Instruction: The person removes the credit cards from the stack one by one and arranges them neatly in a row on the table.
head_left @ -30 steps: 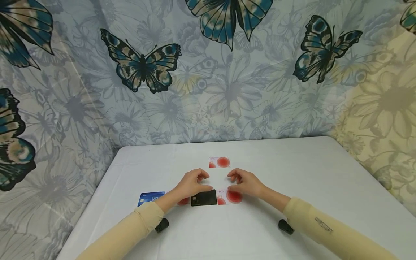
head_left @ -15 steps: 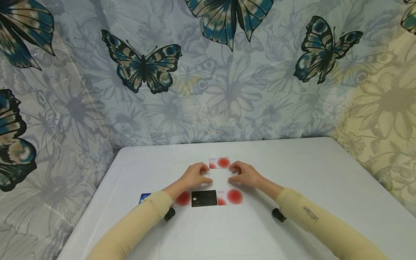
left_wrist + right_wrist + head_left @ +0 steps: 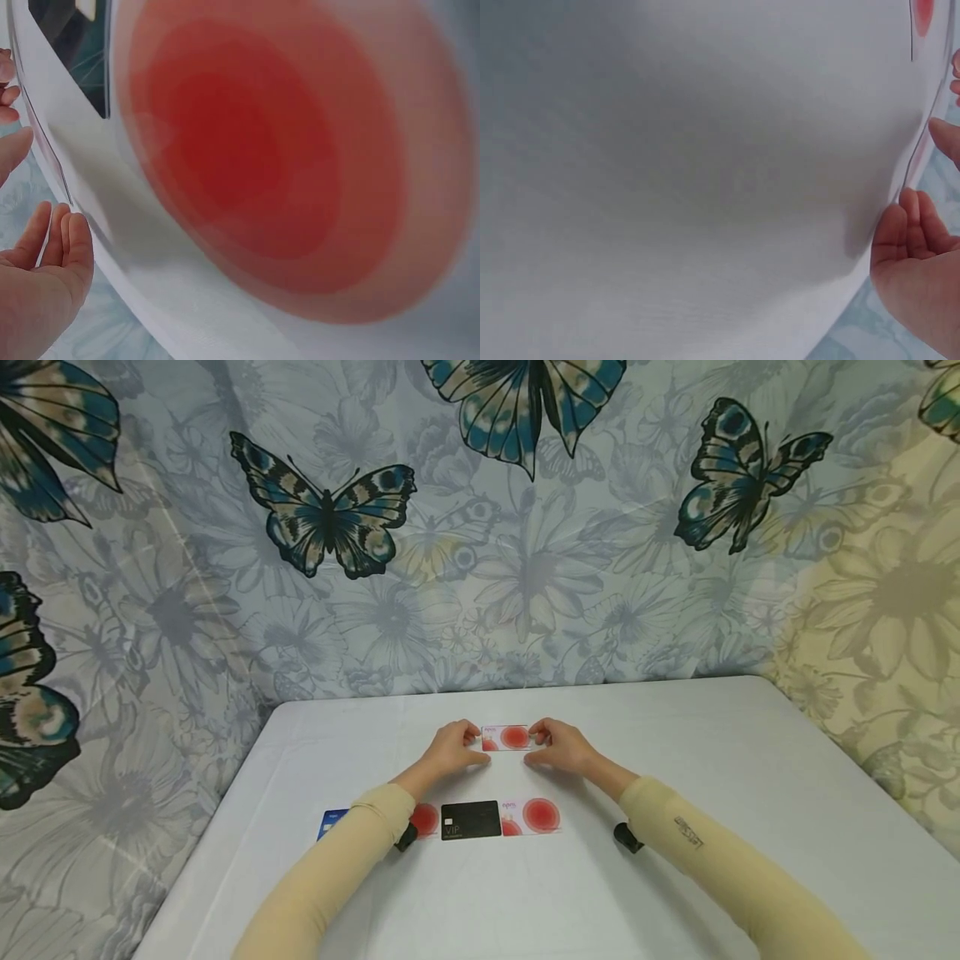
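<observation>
A white card with red circles (image 3: pixel 506 738) lies flat on the white table, set apart toward the back. My left hand (image 3: pixel 452 747) is at its left end and my right hand (image 3: pixel 561 746) at its right end, fingertips close to the short edges. Whether they touch the card cannot be made out. Both hands have loosely bent fingers, thumbs apart and toward me. In the left wrist view the left hand (image 3: pixel 52 277) shows beside the card's thin edge; in the right wrist view the right hand (image 3: pixel 915 262) is at the card's other end.
Nearer me lies a row of cards: a blue one (image 3: pixel 331 821) partly behind the left sleeve, a red-circled one (image 3: pixel 425 820), a black VIP card (image 3: pixel 471 821) and another red-circled card (image 3: pixel 531 816). Black wrist cameras hang under both forearms. Butterfly-patterned cloth (image 3: pixel 525 568) hangs behind the table.
Both hands have moved away from me, from above the row of cards to either end of the far card. The cards have stayed where they were.
</observation>
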A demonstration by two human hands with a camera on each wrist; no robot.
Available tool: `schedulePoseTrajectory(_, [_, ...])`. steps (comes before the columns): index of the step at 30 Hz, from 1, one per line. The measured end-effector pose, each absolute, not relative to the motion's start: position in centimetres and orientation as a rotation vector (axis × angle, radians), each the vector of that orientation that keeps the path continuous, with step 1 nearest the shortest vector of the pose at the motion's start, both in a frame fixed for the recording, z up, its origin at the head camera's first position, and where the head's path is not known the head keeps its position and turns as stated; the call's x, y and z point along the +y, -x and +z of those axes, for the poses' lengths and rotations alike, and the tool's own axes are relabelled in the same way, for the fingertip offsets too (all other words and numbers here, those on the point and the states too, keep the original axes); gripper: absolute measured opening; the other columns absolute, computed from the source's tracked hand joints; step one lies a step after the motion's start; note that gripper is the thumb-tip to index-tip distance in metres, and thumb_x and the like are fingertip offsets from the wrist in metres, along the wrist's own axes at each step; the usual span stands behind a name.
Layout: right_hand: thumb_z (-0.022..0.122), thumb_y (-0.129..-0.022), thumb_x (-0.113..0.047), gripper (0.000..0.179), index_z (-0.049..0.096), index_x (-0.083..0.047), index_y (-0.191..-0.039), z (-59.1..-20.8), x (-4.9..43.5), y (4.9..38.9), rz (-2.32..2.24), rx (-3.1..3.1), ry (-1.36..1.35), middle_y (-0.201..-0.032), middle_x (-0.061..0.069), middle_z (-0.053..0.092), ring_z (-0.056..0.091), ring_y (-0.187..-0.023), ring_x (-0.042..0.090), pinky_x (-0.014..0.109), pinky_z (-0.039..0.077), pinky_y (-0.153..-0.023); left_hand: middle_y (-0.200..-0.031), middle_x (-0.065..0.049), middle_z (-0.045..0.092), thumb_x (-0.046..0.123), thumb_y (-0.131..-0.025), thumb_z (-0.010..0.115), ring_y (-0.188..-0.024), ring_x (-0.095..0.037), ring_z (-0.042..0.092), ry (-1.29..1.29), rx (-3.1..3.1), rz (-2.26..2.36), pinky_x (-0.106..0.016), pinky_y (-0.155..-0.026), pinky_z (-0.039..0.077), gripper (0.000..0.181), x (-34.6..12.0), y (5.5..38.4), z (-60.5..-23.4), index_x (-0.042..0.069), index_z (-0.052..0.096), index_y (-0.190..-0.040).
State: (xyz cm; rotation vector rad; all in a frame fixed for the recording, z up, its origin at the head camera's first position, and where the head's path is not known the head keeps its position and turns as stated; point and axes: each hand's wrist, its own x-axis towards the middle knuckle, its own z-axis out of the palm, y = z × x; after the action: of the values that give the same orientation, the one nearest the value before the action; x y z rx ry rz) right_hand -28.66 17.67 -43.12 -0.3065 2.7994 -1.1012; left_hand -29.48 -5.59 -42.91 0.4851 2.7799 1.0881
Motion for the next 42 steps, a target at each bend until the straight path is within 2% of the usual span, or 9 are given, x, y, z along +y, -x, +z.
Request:
schedulePoseTrajectory(10, [0.079,-0.08,-0.017,0.045,0.058,0.002,-0.116,-43.3,17.7,29.9,-1.078,2.825,0.281,-0.096,0.01,0.057,0.05,-0.085,0.022,0.03,0.045,-0.07,-0.105,-0.014,0.062,0.014,-0.079,0.081,-0.098,-0.025,0.057,-0.45,2.817,1.076,-0.037,-0.089,0.046,0.043,-5.0,30.6,-42.9,-0.003,0.06,-0.113])
schedulePoseTrajectory(20, [0.078,-0.082,-0.017,0.044,0.058,0.003,-0.115,-43.3,17.5,30.1,-1.049,2.792,0.255,-0.093,0.009,0.055,0.049,-0.086,0.021,0.031,0.044,-0.073,-0.1,-0.01,0.059,0.019,-0.081,0.08,-0.09,-0.021,0.052,-0.441,2.81,0.99,-0.035,-0.086,0.045,0.044,-4.7,31.1,-43.3,-0.002,0.06,-0.114])
schedulePoseTrajectory(30, [0.078,-0.082,-0.018,0.043,0.058,0.002,-0.114,-43.4,17.4,30.4,-1.032,2.785,0.262,-0.091,0.008,0.053,0.048,-0.083,0.02,0.031,0.041,-0.073,-0.1,-0.01,0.06,0.018,-0.081,0.08,-0.091,-0.022,0.053,-0.461,2.82,0.981,-0.036,-0.087,0.046,0.042,-4.7,31.3,-43.5,-0.003,0.063,-0.113])
schedulePoseTrajectory(37, [0.077,-0.083,-0.018,0.043,0.057,0.0,-0.116,-43.3,17.3,30.5,-1.076,2.78,0.21,-0.094,0.009,0.054,0.048,-0.089,0.022,0.034,0.041,-0.078,-0.097,-0.01,0.06,0.016,-0.079,0.081,-0.089,-0.021,0.053,-0.496,2.828,1.02,-0.035,-0.084,0.046,0.042,-4.9,31.4,-43.5,-0.003,0.064,-0.112])
schedulePoseTrajectory(42, [0.078,-0.083,-0.015,0.043,0.055,0.0,-0.116,-43.5,17.2,30.5,-1.149,2.759,0.206,-0.097,0.009,0.055,0.049,-0.088,0.023,0.033,0.043,-0.076,-0.097,-0.009,0.059,0.015,-0.08,0.081,-0.088,-0.02,0.052,-0.475,2.814,1.053,-0.034,-0.084,0.046,0.043,-4.9,31.5,-43.4,-0.003,0.063,-0.114])
